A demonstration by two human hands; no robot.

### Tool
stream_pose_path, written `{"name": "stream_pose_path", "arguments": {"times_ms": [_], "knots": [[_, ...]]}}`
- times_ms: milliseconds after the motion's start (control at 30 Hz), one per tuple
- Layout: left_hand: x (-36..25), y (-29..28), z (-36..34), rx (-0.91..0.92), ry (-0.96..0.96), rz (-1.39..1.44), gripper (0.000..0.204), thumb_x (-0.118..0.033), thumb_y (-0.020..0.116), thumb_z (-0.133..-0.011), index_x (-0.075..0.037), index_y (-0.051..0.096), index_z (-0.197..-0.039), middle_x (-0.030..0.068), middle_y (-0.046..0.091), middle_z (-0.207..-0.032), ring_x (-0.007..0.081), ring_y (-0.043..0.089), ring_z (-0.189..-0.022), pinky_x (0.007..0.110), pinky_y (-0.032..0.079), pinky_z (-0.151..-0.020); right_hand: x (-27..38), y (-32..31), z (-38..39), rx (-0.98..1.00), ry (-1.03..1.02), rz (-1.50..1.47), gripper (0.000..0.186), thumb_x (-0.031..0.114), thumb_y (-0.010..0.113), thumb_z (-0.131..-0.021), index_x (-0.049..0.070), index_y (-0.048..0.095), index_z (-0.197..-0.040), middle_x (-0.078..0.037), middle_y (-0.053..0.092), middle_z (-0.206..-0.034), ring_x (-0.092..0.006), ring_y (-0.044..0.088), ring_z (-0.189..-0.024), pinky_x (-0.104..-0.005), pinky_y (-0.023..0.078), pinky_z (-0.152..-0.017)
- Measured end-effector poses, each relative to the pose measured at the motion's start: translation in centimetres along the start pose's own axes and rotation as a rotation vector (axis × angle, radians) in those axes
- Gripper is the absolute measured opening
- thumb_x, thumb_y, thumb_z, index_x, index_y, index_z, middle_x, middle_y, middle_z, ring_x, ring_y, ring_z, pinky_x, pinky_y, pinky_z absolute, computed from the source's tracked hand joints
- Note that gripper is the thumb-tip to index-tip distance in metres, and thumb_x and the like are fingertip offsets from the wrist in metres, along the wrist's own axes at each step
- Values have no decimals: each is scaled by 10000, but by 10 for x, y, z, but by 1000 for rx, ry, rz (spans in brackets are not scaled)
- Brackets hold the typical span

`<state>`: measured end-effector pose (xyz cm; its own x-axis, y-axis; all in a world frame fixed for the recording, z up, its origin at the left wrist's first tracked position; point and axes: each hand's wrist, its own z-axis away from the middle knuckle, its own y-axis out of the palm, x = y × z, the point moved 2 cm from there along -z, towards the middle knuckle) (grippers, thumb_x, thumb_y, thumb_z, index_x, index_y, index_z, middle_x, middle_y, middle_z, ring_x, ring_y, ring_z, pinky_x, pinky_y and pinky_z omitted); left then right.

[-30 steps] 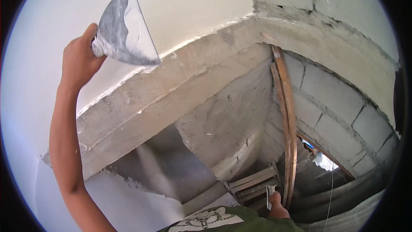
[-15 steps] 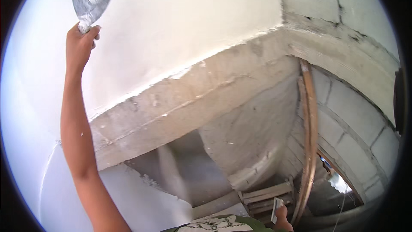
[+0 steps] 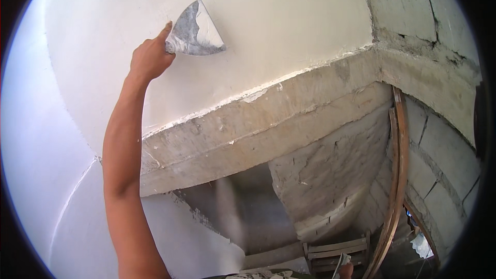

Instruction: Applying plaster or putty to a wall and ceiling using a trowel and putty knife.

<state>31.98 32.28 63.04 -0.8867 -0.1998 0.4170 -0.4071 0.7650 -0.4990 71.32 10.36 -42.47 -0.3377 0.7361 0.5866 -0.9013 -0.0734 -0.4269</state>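
Note:
My left hand (image 3: 149, 58) is raised against the smooth, pale plastered wall (image 3: 289, 15), its arm coming up from the lower edge. It grips the handle of a wide putty knife (image 3: 191, 33), whose grey metal blade carries a smear of white putty and points right. One finger stretches up beside the blade. The blade lies on or very close to the wall; I cannot tell which. Low in the picture, my right hand (image 3: 346, 270) is mostly cut off. It is closed on a thin, flat, pale tool (image 3: 339, 264), seen nearly edge-on, whose kind is unclear.
A rough concrete beam (image 3: 268, 119) runs along the plaster's lower edge, meeting a block wall (image 3: 403, 8) at right. Wooden posts (image 3: 399, 170) stand below that corner. Beneath the beam are a wooden slatted piece (image 3: 336, 250) and an opening (image 3: 422, 243) with daylight.
My left hand has moved right and slightly down, and the putty knife has turned from pointing up to pointing right. The view has shifted; my right hand now shows less.

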Motion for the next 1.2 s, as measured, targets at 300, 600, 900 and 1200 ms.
{"name": "stream_pose_path", "arguments": {"times_ms": [300,600,900,1200], "knots": [[1,3,-3,34,-43,-29,780,-169,607,-727,-157,409,-1481,163,691,-785,343,667,-763,445,528,-710,24,-14,46,-83,-70,-926,488,400,479,-1011,-4,624,-1243,-86,667,-1135,-232,597,-1018,-399,475,-852],[-4,14,-18,-44,-31,57,631,-178,611,-736,-99,500,-1352,167,699,-822,356,668,-805,456,524,-725,7,-36,61,-519,-1087,-362,575,512,533,-974,34,629,-1279,-83,647,-1242,-201,572,-1167,-373,471,-930],[18,-5,4,93,20,237,234,-187,640,-758,-25,603,-923,192,682,-811,399,642,-790,455,478,-693,66,-36,71,-47,-28,-520,587,525,527,-971,56,605,-1316,-99,626,-1289,-196,557,-1205,-387,451,-973],[26,10,-20,-453,-9,72,125,-205,641,-822,-99,660,-887,120,694,-806,357,654,-771,459,504,-668,80,-30,74,-47,-51,-464,584,531,529,-967,69,610,-1314,-109,625,-1291,-202,555,-1207,-388,441,-990]]}}
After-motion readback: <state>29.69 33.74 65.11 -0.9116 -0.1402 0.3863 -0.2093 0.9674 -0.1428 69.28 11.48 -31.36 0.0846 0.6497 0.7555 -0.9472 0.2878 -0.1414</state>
